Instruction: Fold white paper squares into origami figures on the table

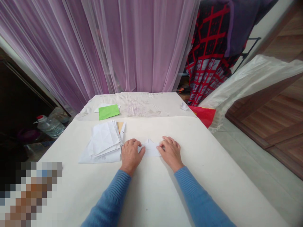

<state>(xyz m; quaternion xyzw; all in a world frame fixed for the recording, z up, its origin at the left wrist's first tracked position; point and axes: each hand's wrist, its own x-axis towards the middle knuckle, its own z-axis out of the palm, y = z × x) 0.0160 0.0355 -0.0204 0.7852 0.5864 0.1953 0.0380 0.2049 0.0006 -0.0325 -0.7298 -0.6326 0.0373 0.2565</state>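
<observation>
Folded white paper (149, 148): long axis left-right, between both hands. L hand (130, 156) on left end, R hand (170, 153) fingers (161, 145) at right end; flat, unclenched, no pinch.

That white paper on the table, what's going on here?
A person has both hands at a folded white paper: the left hand and the right hand rest against it from either side. Beside the left hand lies a pile of folded white sheets on a cream-covered table, with a green paper farther away.
</observation>
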